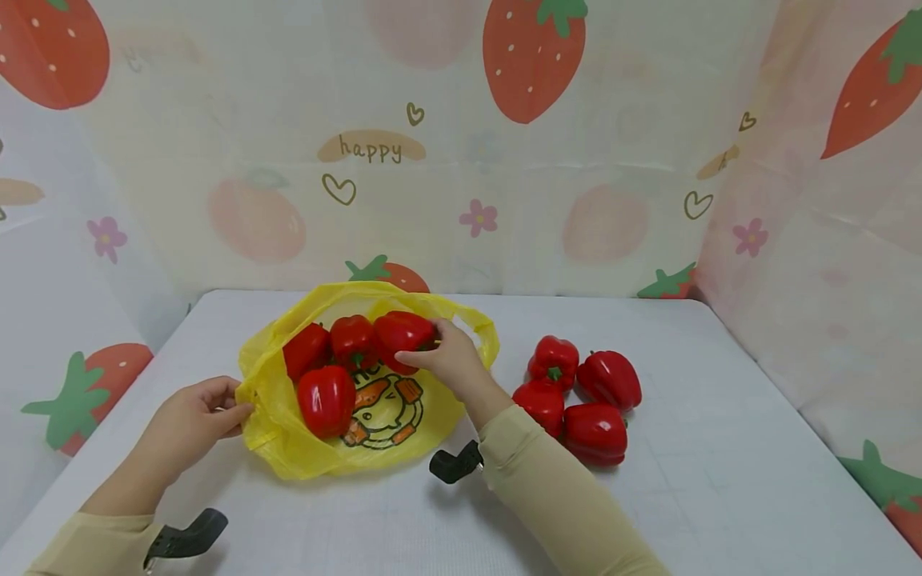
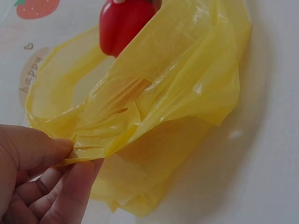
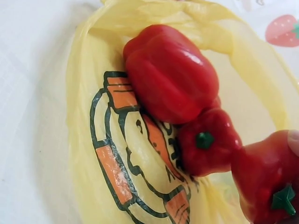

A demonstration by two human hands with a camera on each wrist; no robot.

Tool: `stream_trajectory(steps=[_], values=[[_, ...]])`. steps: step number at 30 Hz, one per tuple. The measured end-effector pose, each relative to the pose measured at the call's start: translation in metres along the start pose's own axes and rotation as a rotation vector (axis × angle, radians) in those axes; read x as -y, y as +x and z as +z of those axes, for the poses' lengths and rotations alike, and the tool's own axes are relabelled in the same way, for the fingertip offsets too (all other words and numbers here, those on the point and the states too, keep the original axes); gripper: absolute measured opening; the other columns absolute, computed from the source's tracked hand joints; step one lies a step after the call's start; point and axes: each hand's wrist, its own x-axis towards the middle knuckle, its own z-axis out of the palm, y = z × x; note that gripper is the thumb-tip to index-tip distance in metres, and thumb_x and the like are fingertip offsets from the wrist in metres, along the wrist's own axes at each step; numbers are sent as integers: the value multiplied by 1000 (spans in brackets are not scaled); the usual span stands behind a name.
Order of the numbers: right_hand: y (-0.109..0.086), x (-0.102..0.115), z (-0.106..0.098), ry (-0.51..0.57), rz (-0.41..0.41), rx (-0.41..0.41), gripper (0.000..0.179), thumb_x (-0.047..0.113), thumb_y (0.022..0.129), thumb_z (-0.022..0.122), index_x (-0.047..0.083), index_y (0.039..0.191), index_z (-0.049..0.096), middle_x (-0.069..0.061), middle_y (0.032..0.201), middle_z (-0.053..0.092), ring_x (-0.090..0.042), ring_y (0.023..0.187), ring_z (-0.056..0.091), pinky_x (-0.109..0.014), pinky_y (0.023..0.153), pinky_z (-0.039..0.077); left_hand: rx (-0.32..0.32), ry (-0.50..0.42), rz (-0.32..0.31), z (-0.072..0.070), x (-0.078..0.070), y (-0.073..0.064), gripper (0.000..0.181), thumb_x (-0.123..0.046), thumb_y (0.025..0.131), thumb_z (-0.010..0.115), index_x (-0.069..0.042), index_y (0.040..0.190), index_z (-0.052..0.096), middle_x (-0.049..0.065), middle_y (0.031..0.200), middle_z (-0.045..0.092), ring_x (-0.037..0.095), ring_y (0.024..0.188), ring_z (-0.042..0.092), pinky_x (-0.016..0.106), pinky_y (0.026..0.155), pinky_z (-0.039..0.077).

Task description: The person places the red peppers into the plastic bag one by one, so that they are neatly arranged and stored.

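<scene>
A yellow plastic bag (image 1: 439, 408) with a cartoon print lies with its mouth spread wide. My left hand (image 1: 189, 424) pinches the left edge of the bag between thumb and fingers, seen close up in the left wrist view. My right hand (image 1: 457, 360) grips a red bell pepper (image 1: 400, 336) over the bag's right part; that pepper's green stem (image 3: 284, 200) shows in the right wrist view. Inside the bag are more red bell peppers: one at the front (image 1: 326, 402), one at the back middle (image 1: 353, 340) and one at the back left (image 1: 307, 350).
Several red bell peppers (image 1: 595, 434) sit in a cluster on the white table (image 1: 727, 448), right of the bag. A strawberry-patterned cloth (image 1: 446, 184) stands behind and at both sides of the table. Black wrist mounts (image 1: 189, 538) stick out from both sleeves.
</scene>
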Motion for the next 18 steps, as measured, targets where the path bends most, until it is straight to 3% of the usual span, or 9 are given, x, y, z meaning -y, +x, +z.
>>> stream_trajectory(steps=[11,18], values=[[7,-3,8,0,22,-46,70,38,70,77,17,129,46,0,123,53,-22,109,48,-39,89,47,-2,1,-14,0,2,1,39,-34,88,59,-3,112,54,9,93,58,17,80,60,34,74,55],[9,-5,10,-52,12,-70,68,35,71,78,15,128,46,-2,123,54,-22,109,49,-39,92,45,-7,0,-10,0,2,0,38,-33,88,59,-3,111,54,9,94,59,17,80,60,34,74,55]])
